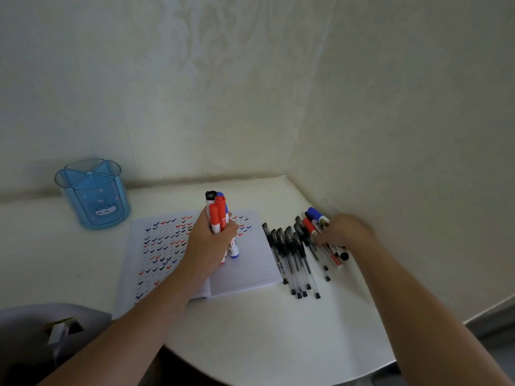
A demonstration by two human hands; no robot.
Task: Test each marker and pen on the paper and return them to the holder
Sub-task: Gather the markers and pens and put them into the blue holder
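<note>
While ticks covered the paper (250,270), the holder (94,203) appeared empty: the left hand (209,242) clamped several markers (218,215); the right hand (345,229) lay on the loose pile (292,253), its grip indeterminable.

Lettering on markers (218,222) (too small) illegible.

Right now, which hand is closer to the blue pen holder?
Left. The left hand grips a bunch of markers over the paper, right of the holder. The right hand is farther right, on the loose markers.
</note>
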